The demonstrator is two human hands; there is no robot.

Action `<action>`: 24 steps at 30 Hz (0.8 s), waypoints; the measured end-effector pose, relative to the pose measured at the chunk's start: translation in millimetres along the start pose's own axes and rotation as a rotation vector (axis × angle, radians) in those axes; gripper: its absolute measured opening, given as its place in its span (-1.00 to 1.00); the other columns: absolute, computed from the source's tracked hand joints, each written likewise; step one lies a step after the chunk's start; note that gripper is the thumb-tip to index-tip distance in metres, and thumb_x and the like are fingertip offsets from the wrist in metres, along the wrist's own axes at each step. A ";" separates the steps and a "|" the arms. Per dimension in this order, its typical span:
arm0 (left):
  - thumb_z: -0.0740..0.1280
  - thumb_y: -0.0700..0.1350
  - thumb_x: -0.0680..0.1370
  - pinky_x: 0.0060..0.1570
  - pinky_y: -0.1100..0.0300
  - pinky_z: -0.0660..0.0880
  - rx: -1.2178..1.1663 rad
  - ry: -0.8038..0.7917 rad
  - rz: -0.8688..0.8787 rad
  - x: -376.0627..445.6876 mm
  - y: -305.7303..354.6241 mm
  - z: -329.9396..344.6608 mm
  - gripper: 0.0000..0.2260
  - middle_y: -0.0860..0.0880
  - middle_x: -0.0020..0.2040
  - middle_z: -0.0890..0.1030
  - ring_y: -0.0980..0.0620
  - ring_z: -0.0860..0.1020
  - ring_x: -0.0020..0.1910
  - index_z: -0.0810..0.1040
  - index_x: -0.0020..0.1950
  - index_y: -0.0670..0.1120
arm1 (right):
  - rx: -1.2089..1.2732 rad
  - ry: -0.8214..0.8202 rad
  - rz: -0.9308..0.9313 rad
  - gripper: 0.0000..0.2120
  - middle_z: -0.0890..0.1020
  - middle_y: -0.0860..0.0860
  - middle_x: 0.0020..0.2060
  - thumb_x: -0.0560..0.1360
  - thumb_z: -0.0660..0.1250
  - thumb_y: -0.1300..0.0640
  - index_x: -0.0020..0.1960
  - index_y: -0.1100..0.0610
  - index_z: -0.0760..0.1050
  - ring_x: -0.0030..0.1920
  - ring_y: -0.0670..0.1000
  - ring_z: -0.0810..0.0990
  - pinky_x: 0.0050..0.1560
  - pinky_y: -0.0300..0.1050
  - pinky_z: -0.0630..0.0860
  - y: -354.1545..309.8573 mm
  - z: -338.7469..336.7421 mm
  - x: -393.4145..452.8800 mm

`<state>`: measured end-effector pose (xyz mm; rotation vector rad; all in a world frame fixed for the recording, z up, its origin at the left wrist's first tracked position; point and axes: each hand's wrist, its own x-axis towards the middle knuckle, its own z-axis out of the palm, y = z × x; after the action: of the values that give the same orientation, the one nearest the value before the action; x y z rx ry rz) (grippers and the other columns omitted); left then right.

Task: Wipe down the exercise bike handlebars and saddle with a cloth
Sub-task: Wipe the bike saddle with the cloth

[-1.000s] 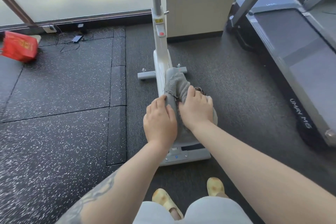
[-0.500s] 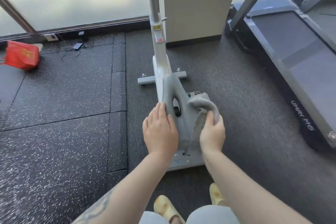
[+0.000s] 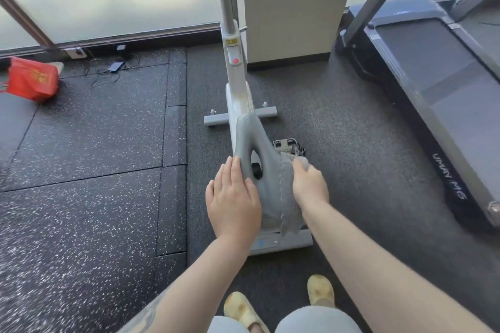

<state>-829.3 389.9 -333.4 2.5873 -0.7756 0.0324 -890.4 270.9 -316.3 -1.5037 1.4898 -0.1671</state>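
Note:
The grey saddle (image 3: 247,140) of the white exercise bike (image 3: 236,94) points away from me, with a cut-out hole in its middle. My left hand (image 3: 232,197) rests flat on the saddle's left rear side, fingers straight. My right hand (image 3: 308,184) grips a grey cloth (image 3: 288,197) and presses it against the saddle's right side; the cloth hangs down over the rear edge. The handlebars are out of view above the frame's top.
A treadmill (image 3: 438,105) stands to the right. A beige pillar (image 3: 292,8) rises behind the bike. A red bag (image 3: 32,80) and a charger with cables (image 3: 116,66) lie at the left by the window. My feet in yellow slippers (image 3: 320,290) stand behind the bike's rear base (image 3: 284,242).
The cloth moved from the saddle's nose and top down to its right side with my right hand. My left hand stayed on the left rear side.

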 end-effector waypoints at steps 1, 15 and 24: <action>-0.05 0.05 0.55 0.37 -0.04 0.27 0.004 0.001 -0.002 -0.3 0.5 -0.4 -0.47 -0.01 0.44 0.42 0.01 0.37 0.42 0.37 0.46 -0.06 | 0.002 0.057 -0.044 -0.58 0.58 0.12 0.13 0.61 0.03 -0.11 0.26 0.10 0.46 0.15 0.19 0.52 0.16 0.02 0.40 8.5 2.7 -8.7; 0.12 -0.07 0.57 0.28 0.02 0.40 -0.389 0.276 -0.405 -5.0 13.8 -1.2 -0.66 0.08 0.22 0.61 0.10 0.51 0.23 0.59 0.24 0.00 | 0.301 0.008 -0.200 -0.58 0.39 -0.06 0.20 0.58 0.16 -0.09 0.36 0.10 0.28 0.27 0.00 0.39 0.29 -0.10 0.30 43.0 6.2 -45.7; 0.09 -0.07 0.64 0.20 0.05 0.40 -0.546 0.289 -0.916 5.0 17.0 -1.8 -0.69 0.07 0.26 0.56 0.00 0.49 0.23 0.51 0.31 0.08 | -0.338 -0.166 -0.562 -0.44 0.47 0.06 0.26 0.57 -0.04 -0.25 0.34 0.11 0.33 0.26 0.13 0.45 0.13 0.02 0.41 11.0 -9.5 7.4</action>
<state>-833.8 375.4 -324.2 2.1041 0.4773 -0.0717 -902.6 262.3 -322.7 -2.1326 0.9643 -0.1201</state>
